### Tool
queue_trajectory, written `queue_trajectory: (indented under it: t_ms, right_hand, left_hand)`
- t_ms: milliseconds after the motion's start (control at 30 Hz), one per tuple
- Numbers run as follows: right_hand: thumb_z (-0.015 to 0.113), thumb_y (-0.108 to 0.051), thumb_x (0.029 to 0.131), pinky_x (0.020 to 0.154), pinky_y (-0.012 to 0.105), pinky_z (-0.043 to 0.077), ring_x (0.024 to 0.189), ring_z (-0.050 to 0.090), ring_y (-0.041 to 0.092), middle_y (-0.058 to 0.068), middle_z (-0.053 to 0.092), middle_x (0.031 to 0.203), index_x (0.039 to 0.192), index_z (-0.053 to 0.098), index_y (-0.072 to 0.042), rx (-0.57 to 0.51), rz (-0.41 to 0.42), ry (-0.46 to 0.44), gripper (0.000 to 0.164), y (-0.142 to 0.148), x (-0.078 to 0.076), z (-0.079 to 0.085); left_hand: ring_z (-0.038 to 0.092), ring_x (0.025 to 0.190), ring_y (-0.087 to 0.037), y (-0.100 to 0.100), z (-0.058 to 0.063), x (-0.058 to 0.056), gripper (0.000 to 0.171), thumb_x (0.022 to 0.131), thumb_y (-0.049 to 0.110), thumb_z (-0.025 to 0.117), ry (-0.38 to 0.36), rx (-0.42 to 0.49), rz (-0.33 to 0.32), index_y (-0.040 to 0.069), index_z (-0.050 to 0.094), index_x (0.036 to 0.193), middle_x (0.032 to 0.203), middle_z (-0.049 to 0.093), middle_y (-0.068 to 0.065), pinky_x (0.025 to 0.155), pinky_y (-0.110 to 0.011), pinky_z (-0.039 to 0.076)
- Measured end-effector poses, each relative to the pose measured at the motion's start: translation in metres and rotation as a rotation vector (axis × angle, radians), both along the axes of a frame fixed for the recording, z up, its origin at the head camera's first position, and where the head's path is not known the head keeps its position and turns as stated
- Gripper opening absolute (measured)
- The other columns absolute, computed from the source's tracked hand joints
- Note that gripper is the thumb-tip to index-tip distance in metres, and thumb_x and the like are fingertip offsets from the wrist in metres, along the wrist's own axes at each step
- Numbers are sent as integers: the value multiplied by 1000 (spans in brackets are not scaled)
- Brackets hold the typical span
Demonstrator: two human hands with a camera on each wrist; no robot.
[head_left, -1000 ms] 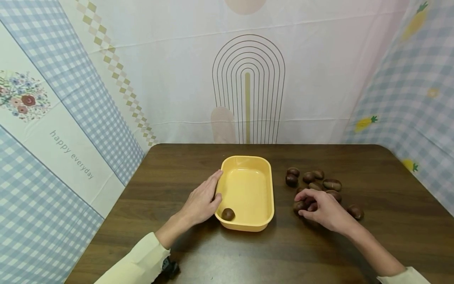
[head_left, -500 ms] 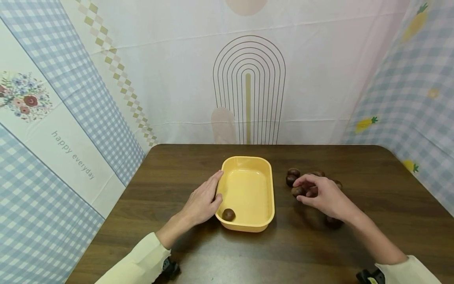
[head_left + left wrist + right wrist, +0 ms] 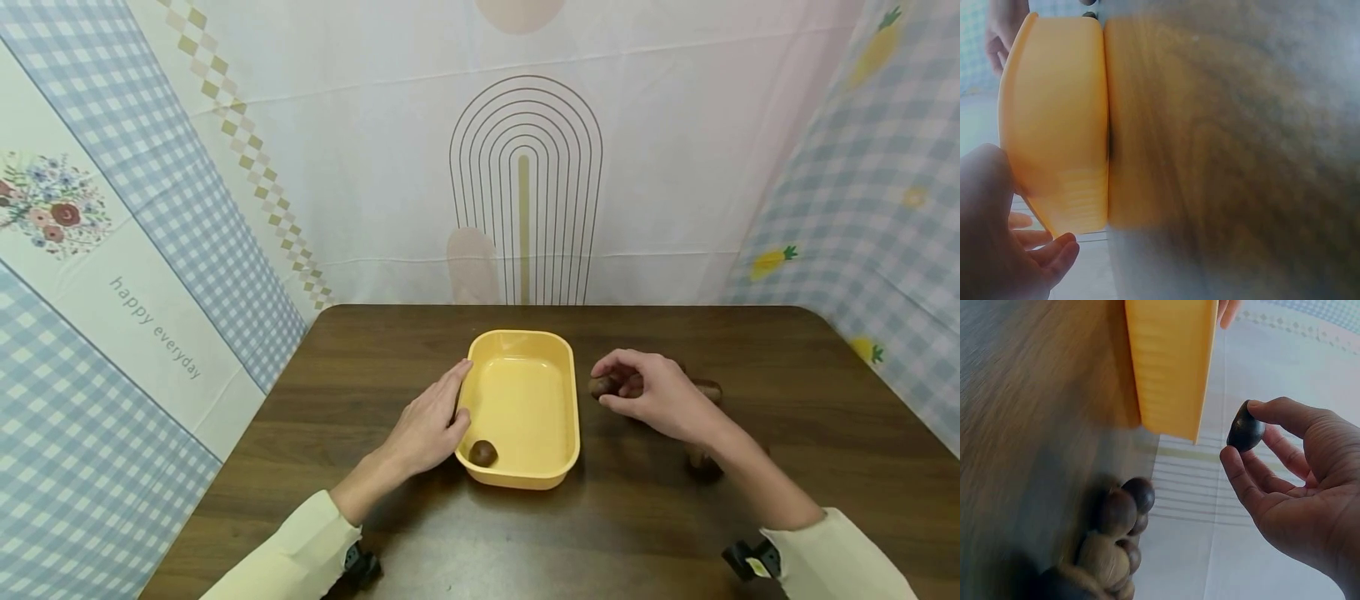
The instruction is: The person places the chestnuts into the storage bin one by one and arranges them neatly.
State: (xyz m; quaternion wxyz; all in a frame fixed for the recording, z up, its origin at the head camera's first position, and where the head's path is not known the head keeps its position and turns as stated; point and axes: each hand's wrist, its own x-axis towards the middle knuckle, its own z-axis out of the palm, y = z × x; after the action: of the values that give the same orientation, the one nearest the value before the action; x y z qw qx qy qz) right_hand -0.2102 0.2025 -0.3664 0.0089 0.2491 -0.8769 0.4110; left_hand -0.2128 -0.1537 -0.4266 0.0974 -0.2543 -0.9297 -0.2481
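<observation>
A yellow rectangular tray stands on the table, with a single brown chestnut in its near left corner. Against the tray's left rim rests my left hand, its fingers extended along the side. My right hand is raised just right of the tray and pinches another chestnut between thumb and fingertips. In the right wrist view that chestnut looks dark and glossy, apart from the tray wall.
Several loose chestnuts lie on the dark wooden table, to the right of the tray and partly hidden by my right hand and forearm. Patterned cloth hangs behind the table and at both sides.
My right hand has carried the pinched chestnut up from the pile and leftward, closer to the tray. My left hand and the tray have stayed in place.
</observation>
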Motion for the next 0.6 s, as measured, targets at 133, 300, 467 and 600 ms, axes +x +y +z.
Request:
queue_trajectory:
  t_ms: [133,300,467,600]
  right_hand:
    - [81,-2,91,74,31,57,88,66,18,4,73,105,116,72,-5,2,24,0,27,-13,-5,3]
    - [81,-1,91,77,32,57,90,66,19,4,73,105,115,72,-6,10,40,-20,26,-31,-9,2]
    - [81,1,89,79,34,58,92,68,20,5,74,105,112,72,-5,-10,64,-27,25,-49,-12,-1]
    - [81,2,88,80,38,59,92,68,20,4,73,103,110,72,-5,-15,97,-8,24,-62,-15,-6]
  left_hand:
    - [45,149,-33,0,0,0,68,101,12,58,-2,3,4,4,34,165,168,40,-14,115,-55,41]
    - [45,149,-33,0,0,0,68,101,12,57,-2,-2,5,4,34,165,168,40,-13,115,-54,41]
    - [45,149,-32,0,-1,-1,68,101,12,57,-3,-3,9,5,34,165,168,40,-13,116,-54,41]
    - [45,149,-32,0,0,-1,68,101,11,57,-1,-4,10,4,35,165,168,40,-13,116,-53,41]
